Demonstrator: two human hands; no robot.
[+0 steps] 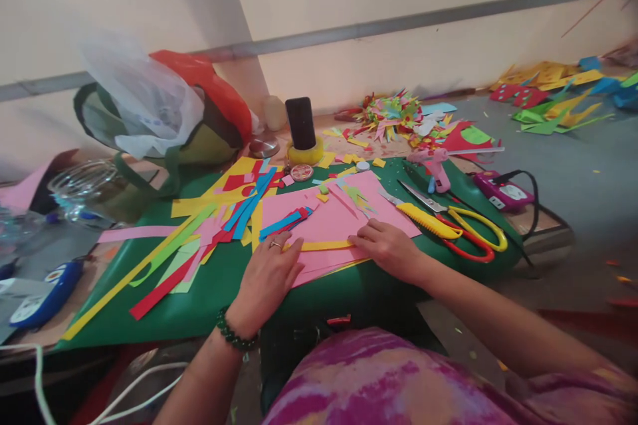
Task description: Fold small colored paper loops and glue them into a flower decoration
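Observation:
A narrow yellow paper strip (326, 246) lies across the pink paper sheets (319, 226), stretched between my two hands. My left hand (269, 272), with a ring and a dark green bead bracelet, has its fingers closed on the strip's left end. At the right end, my right hand (386, 249) pinches the strip with fingers together. Blue and red strips (284, 222) lie just beyond my left fingers. To the right of my right hand lie a yellow box cutter (428, 220) and scissors (471, 232) with red and yellow handles.
A green mat (214, 305) covers the work surface. Coloured paper strips (199, 239) spread to the left. Behind stand a phone (300, 121) on a yellow tape roll (305, 153), and a bag (199, 126). A pink glue gun (434, 166) sits at the right, near a purple device (503, 192).

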